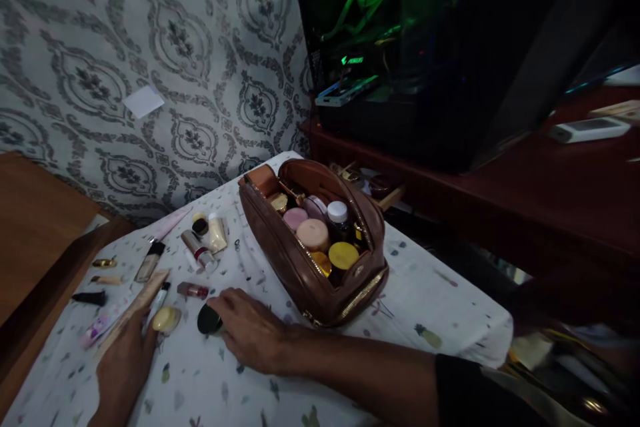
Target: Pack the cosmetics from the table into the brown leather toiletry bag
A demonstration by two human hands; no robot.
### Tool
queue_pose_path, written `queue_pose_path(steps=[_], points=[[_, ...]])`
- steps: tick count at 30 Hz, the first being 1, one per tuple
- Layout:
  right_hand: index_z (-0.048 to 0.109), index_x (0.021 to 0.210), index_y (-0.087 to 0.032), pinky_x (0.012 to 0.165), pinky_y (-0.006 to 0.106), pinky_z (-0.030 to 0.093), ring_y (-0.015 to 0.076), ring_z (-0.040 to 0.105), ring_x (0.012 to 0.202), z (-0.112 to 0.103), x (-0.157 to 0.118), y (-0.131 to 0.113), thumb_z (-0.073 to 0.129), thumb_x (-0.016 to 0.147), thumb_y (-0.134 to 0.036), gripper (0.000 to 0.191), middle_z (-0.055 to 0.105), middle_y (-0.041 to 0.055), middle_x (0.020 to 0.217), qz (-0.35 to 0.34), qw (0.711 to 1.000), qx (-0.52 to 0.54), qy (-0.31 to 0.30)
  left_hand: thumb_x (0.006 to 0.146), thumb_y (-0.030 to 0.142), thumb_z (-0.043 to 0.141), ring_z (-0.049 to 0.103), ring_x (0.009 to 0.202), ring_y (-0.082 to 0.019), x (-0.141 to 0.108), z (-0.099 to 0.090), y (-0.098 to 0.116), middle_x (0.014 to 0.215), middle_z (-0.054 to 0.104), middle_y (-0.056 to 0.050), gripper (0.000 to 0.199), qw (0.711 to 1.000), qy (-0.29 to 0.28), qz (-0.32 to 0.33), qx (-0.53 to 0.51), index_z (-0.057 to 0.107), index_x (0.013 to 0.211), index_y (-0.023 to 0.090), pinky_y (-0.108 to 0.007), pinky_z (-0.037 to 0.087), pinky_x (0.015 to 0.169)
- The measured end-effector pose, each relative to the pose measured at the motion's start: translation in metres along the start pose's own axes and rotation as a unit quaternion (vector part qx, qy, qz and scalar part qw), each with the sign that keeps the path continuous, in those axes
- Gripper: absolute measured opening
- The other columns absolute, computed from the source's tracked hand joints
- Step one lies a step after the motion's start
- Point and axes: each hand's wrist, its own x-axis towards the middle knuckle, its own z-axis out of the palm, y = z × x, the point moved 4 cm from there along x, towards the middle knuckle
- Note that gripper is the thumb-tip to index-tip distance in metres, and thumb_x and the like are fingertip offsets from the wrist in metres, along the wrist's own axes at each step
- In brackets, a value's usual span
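My right hand (pixel 255 333) is closed on a small dark round jar (pixel 209 320), at the table's near side in front of the brown cosmetic bag (pixel 280 250). The bag stands unzipped, holding several jars and bottles, among them a yellow-lidded jar (pixel 344 255) and a white-capped bottle (pixel 338 213). My left hand (pixel 125 360) rests at the lower left, thumb and index finger apart. Its thumb lies beside a cream-lidded jar (pixel 166 320), and its index finger meets a long beige tube (pixel 145 293). A dark red lip gloss (pixel 193 290) lies between my hands.
Around the left half of the patterned tablecloth (pixel 200 380) lie a foundation bottle (pixel 150 262), a cream tube (pixel 217 233), a silver-and-red tube (pixel 197 248) and a black tube (pixel 90 297). A dark computer case (pixel 390 120) with green lights stands on the red-brown desk (pixel 525 207) at right.
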Motion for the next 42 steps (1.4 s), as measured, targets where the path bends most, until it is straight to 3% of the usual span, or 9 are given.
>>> queue_pose_path(steps=[4,8,14,17,26,29,33,37,42], points=[[0.05,0.123,-0.019,0.087,0.035,0.049,0.0235,0.055,0.108,0.003,0.001,0.0,0.057,0.081,-0.006,0.044,0.057,0.0104,0.118,-0.006,1.0,-0.014,0.011,0.099,0.039,0.031,0.064,0.117,-0.034,0.004,-0.007,0.009,0.132,0.065,-0.016,0.048,0.999,0.01,0.036,0.035,0.052,0.136,0.017,-0.044,0.053,0.09],[0.051,0.122,-0.017,0.084,0.036,0.051,0.024,0.056,0.104,0.006,0.001,-0.002,0.057,0.084,-0.008,0.039,0.058,0.0117,0.117,-0.013,0.999,-0.051,-0.001,0.098,0.036,0.032,0.063,0.117,-0.034,0.004,-0.009,0.015,0.131,0.064,-0.017,0.044,0.998,0.007,0.031,0.06,0.052,0.132,0.018,-0.043,0.054,0.086],[0.051,0.119,-0.015,0.08,0.036,0.051,0.0242,0.055,0.097,0.005,-0.001,-0.005,0.055,0.084,-0.01,0.036,0.058,0.0126,0.115,-0.033,0.995,-0.094,0.001,0.1,0.044,0.027,0.065,0.109,-0.036,-0.001,-0.014,0.017,0.118,0.066,-0.019,0.046,0.998,0.048,-0.008,0.027,0.055,0.125,0.017,-0.047,0.054,0.081],[0.052,0.116,-0.015,0.079,0.035,0.051,0.0238,0.055,0.095,0.002,-0.004,-0.007,0.056,0.083,-0.01,0.034,0.057,0.0125,0.113,-0.049,0.992,-0.116,0.009,0.1,0.045,0.027,0.063,0.111,-0.036,-0.002,-0.014,0.015,0.118,0.066,-0.018,0.046,0.997,0.073,0.005,0.003,0.055,0.124,0.017,-0.047,0.053,0.084],[0.054,0.117,-0.012,0.091,0.04,0.05,0.0281,0.049,0.114,-0.003,-0.01,-0.018,0.058,0.085,-0.013,0.032,0.054,0.0197,0.13,-0.107,0.983,-0.139,0.055,0.098,0.042,0.026,0.062,0.111,-0.037,-0.002,-0.016,0.015,0.112,0.064,-0.021,0.048,0.996,0.085,0.039,-0.014,0.058,0.117,0.012,-0.049,0.052,0.094],[0.057,0.113,-0.012,0.095,0.039,0.048,0.0268,0.048,0.116,-0.006,-0.014,-0.026,0.057,0.088,-0.015,0.025,0.055,0.0171,0.128,-0.155,0.977,-0.135,0.059,0.096,0.043,0.031,0.062,0.108,-0.034,-0.004,-0.017,0.013,0.105,0.064,-0.014,0.04,0.994,0.106,0.024,-0.021,0.058,0.111,0.018,-0.048,0.053,0.094],[0.063,0.103,-0.016,0.074,0.032,0.048,0.0199,0.055,0.091,-0.006,-0.018,-0.035,0.046,0.096,-0.015,0.019,0.066,0.0057,0.103,-0.216,0.965,-0.139,0.048,0.092,0.044,0.037,0.063,0.102,-0.03,-0.004,-0.017,0.008,0.09,0.06,-0.003,0.023,0.987,0.154,0.016,-0.031,0.055,0.098,0.03,-0.048,0.056,0.092],[0.063,0.094,-0.018,0.054,0.03,0.039,0.016,0.052,0.067,0.002,-0.021,-0.035,0.045,0.095,-0.014,0.018,0.063,-0.0006,0.074,-0.237,0.964,-0.12,0.03,0.092,0.042,0.039,0.063,0.1,-0.029,-0.002,-0.017,0.007,0.085,0.059,-0.002,0.021,0.984,0.172,0.018,-0.029,0.055,0.093,0.03,-0.047,0.057,0.09],[0.06,0.089,-0.02,0.046,0.031,0.028,0.0156,0.05,0.061,0.01,-0.02,-0.029,0.054,0.093,-0.021,0.006,0.064,-0.0016,0.07,-0.214,0.966,-0.135,-0.052,0.094,0.042,0.041,0.062,0.098,-0.027,0.001,-0.015,0.006,0.086,0.059,-0.002,0.02,0.986,0.162,0.025,-0.039,0.056,0.096,0.028,-0.043,0.056,0.09]])
